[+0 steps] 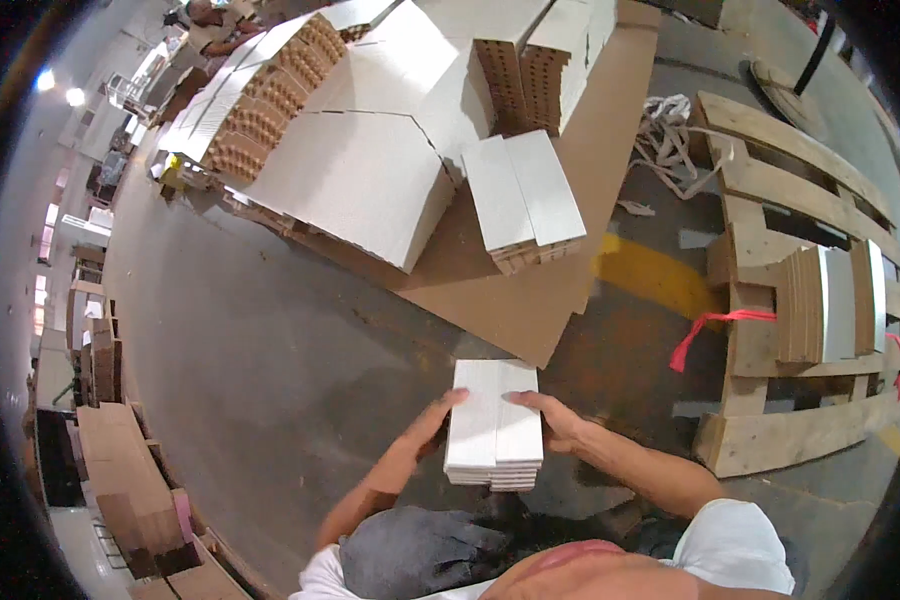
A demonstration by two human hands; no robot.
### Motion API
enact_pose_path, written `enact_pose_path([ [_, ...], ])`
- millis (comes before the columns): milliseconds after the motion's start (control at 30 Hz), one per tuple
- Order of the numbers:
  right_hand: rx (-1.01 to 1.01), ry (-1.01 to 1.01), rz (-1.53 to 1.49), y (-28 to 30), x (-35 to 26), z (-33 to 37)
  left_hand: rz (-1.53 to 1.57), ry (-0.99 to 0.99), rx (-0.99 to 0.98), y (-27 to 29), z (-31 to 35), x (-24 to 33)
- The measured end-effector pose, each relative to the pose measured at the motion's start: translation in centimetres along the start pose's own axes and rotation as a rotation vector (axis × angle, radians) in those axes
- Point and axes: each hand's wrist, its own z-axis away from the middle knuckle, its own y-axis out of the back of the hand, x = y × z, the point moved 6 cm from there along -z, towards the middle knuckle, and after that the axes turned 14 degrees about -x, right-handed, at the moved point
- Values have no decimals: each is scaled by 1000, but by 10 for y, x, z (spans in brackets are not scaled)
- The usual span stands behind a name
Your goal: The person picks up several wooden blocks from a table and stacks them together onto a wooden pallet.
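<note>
A stack of white-topped cardboard pieces (495, 425), in two columns side by side, is held in front of my body. My left hand (448, 405) grips its left side, thumb on the top face. On the opposite side my right hand (550, 415) clasps it the same way; the fingers of both hands are mostly hidden beneath or beside the stack. Farther ahead, a similar two-column stack (525, 195) rests on a large brown cardboard sheet (515, 315), next to a big pile of white-topped cardboard (360, 180).
At the right, a wooden pallet (810, 440) carries upright cardboard pieces (805, 305) with a pink strap (710, 325). Tangled white strapping (665, 140) lies on the floor beyond the sheet. Cardboard boxes (125, 470) stand along the left. Another person (215, 30) is at the far left.
</note>
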Motion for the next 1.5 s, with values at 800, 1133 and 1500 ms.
enact_pose_path([
  [800, 58, 145, 1061, -47, -71, -86, -3, -578, 284, 41, 44, 21],
  [1133, 31, 317, 1498, -78, -77, -72, -377, -816, 186, 39, 74, 53],
  [1500, -270, 524, 1866, -51, -55, -62, -1872, -625, 470, 48, 45, -5],
])
